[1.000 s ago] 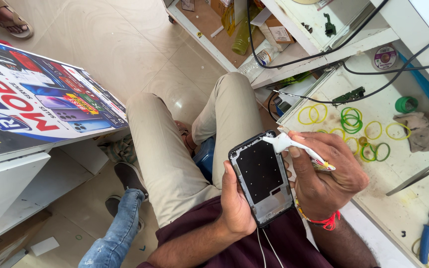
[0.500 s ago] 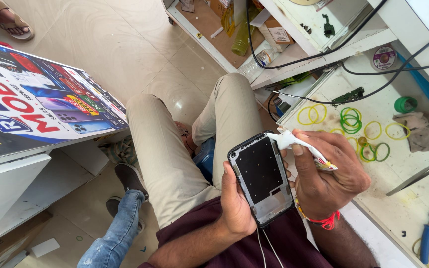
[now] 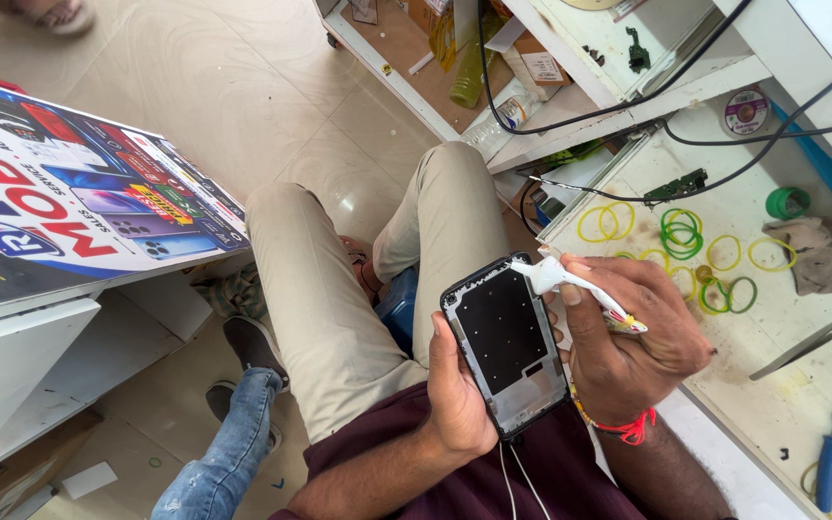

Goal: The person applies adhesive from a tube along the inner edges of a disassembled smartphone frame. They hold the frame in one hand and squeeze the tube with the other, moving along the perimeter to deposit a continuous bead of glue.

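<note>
Nothing has moved much since before: left hand point(image 3: 459, 390) still grips the phone frame point(image 3: 507, 345) over the lap, left of the bench point(image 3: 782, 404). Right hand point(image 3: 628, 337), fingers closed on a white tube point(image 3: 570, 285), touches its nozzle to the frame's top right edge.

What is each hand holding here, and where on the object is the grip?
The left hand holds an opened phone frame by its lower left edge. The right hand grips a white glue tube along its body, nozzle at the frame's top right corner.
</note>
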